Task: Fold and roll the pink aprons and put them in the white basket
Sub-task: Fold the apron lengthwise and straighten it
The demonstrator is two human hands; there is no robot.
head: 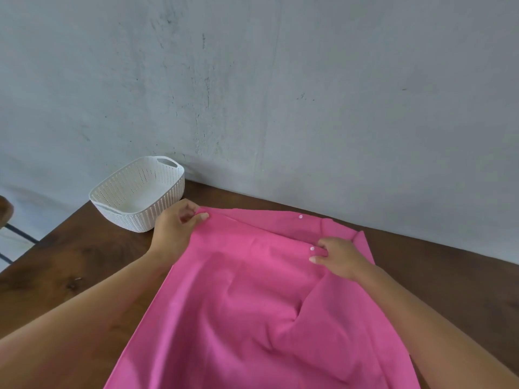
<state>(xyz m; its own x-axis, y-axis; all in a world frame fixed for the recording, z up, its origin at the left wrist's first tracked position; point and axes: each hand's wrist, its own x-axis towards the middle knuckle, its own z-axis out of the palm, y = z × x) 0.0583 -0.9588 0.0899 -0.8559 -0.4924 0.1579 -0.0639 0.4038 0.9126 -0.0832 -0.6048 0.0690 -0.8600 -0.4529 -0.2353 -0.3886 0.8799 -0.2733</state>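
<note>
A pink apron [252,304] lies spread over the dark wooden table [84,262], running from the far side down past the bottom of the view. My left hand [175,224] pinches its far left corner. My right hand [339,256] pinches the cloth near the far right, beside a small white snap button. A narrower layer of pink cloth with a second button shows beyond the hands. The white perforated basket [137,192] stands at the table's far left corner, just left of my left hand, with nothing visible inside.
A grey plastered wall [280,94] rises right behind the table's far edge. Part of a chair with a dark metal frame [16,231] shows at the left, off the table's left edge. Bare table surface lies to the right of the apron.
</note>
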